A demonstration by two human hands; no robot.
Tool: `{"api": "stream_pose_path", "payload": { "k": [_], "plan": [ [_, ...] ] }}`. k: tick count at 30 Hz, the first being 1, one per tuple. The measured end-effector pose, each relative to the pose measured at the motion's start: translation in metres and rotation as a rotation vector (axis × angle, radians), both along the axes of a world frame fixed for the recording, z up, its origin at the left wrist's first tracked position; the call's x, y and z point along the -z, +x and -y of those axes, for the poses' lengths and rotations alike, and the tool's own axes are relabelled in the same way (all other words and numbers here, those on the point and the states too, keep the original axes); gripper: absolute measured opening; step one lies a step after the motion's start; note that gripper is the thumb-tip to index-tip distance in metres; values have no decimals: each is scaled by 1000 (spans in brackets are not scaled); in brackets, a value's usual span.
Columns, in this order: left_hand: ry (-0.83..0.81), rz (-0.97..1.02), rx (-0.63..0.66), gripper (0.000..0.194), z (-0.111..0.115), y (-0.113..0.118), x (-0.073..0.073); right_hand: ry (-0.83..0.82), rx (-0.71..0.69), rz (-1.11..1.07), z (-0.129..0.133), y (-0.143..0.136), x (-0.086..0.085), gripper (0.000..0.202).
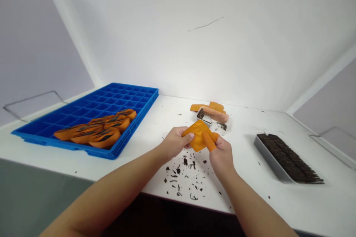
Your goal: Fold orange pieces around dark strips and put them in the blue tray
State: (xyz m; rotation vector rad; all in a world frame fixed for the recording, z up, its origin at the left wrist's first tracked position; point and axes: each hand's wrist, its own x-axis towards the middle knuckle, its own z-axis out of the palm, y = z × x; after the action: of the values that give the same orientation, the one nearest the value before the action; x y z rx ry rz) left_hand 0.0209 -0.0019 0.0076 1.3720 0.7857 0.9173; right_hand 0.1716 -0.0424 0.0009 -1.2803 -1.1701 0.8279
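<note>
Watching this from the side: a thin, soft orange sheet (pixel 198 132) is held up above the white worktop (pixel 154 122), roughly mid-length along the front edge. Left hand (pixel 175 143) is pinching its left side, thumb on top; right hand (pixel 224 155) is gripping its right side. Dark brown crumbs (pixel 185 162) litter the front edge, and orange-and-black boat-shaped pieces (pixel 105 140) fill the blue plastic grid tray's (pixel 139 118) near right corner.

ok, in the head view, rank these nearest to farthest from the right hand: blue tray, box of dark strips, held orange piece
From the right hand:
1. Orange piece: gripped, touching it.
2. Box of dark strips: on its right.
3. Blue tray: across on the left.
</note>
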Motion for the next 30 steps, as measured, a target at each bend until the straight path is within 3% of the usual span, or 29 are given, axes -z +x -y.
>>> {"api": "stream_pose_path", "payload": {
  "k": [6,10,15,18,20,24,30],
  "plan": [
    [-4,59,-14,23,2,-6,-6,-34,-138,-201,-1,2,4,38],
    [-32,101,-86,16,1,-8,-13,105,-229,-171,-1,6,14,39],
    [-54,98,-118,9,-2,-12,-16,298,-165,-41,0,10,18,29],
    [-66,65,-176,14,-4,-13,-16,451,-101,189,0,10,11,61],
    [-84,43,-215,24,-5,-14,-17,560,-34,448,0,10,6,68],
    [-122,16,-226,34,-4,-14,-19,742,15,843,-1,8,2,62],
    [-146,-13,-86,32,4,-11,-18,881,94,1010,-3,6,8,25]
  ]
}}
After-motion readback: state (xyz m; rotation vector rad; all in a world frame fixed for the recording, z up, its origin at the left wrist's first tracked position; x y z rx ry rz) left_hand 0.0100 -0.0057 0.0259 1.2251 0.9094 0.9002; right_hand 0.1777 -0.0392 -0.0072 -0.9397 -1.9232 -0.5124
